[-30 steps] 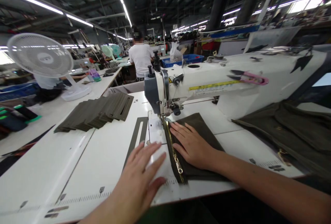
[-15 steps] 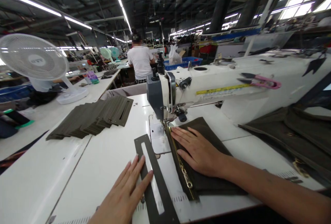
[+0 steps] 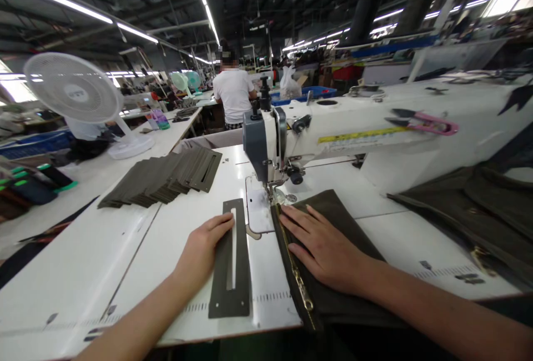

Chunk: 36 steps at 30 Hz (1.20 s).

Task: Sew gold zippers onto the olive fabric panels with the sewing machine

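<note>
My left hand (image 3: pixel 204 244) bends over the left side of a dark olive panel (image 3: pixel 240 261) with a long narrow slot. Its fingers are drawn together, the tips at the slot's upper end; those underneath are hidden. My right hand (image 3: pixel 322 244) lies flat, fingers somewhat spread, on a dark olive fabric piece (image 3: pixel 333 205). A gold zipper (image 3: pixel 295 272) with a metal pull runs along that piece's left edge. The top of the zipper edge lies close to the needle area of a white sewing machine (image 3: pixel 345 128), beside its metal plate (image 3: pixel 259 205).
Overlapping slotted panels (image 3: pixel 162 175) lie at the back left. More dark fabric with gold hardware (image 3: pixel 462 211) rests at right. Pink-handled thread snips (image 3: pixel 428 122) sit on the machine arm. A white fan (image 3: pixel 77 89), thread spools (image 3: pixel 37 183) and a person in white (image 3: pixel 234 91) are farther off.
My left hand has gone from lying spread on the slotted panel to closing at its upper left side. The panel has turned more upright and shifted away from me. My right hand stays on the fabric.
</note>
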Tool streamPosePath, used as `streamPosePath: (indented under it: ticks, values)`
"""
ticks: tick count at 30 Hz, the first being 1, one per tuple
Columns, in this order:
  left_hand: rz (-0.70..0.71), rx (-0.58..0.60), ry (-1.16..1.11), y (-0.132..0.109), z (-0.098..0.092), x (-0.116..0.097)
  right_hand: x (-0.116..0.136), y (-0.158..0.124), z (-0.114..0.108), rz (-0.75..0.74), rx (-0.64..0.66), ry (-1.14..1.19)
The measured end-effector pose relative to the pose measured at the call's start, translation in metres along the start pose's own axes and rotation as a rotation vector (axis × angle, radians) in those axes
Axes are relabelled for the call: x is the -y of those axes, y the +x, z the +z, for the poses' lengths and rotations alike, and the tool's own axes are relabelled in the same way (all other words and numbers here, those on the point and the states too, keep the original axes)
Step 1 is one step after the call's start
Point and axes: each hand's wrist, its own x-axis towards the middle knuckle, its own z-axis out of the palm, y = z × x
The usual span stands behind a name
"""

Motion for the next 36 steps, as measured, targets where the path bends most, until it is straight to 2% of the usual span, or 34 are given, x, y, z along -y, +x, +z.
streamPosePath:
  ticks: [3, 7, 9, 12, 15, 26, 36]
  values:
    - [0.009, -0.108, -0.023, 0.002, -0.003, -0.005, 0.002, -0.001, 0.002, 0.014, -0.044, 0.005]
    - [0.173, -0.214, -0.119, 0.013, 0.003, -0.038, 0.002, 0.001, 0.0, 0.009, -0.065, 0.038]
    - [0.257, -0.194, -0.077, 0.022, 0.013, -0.054, 0.002, 0.001, -0.002, -0.001, -0.052, 0.063]
    - [0.276, -0.058, 0.092, 0.035, 0.028, -0.065, 0.002, 0.002, -0.004, -0.015, -0.049, 0.08]
    - [0.274, 0.012, 0.193, 0.041, 0.037, -0.065, 0.001, 0.002, -0.004, -0.004, -0.07, 0.09]
    - [0.272, 0.061, 0.247, 0.042, 0.038, -0.063, -0.001, 0.003, 0.001, 0.055, -0.074, 0.126]
    - [0.386, 0.052, 0.298, 0.044, 0.036, -0.05, -0.001, 0.007, -0.003, 0.107, -0.076, 0.227]
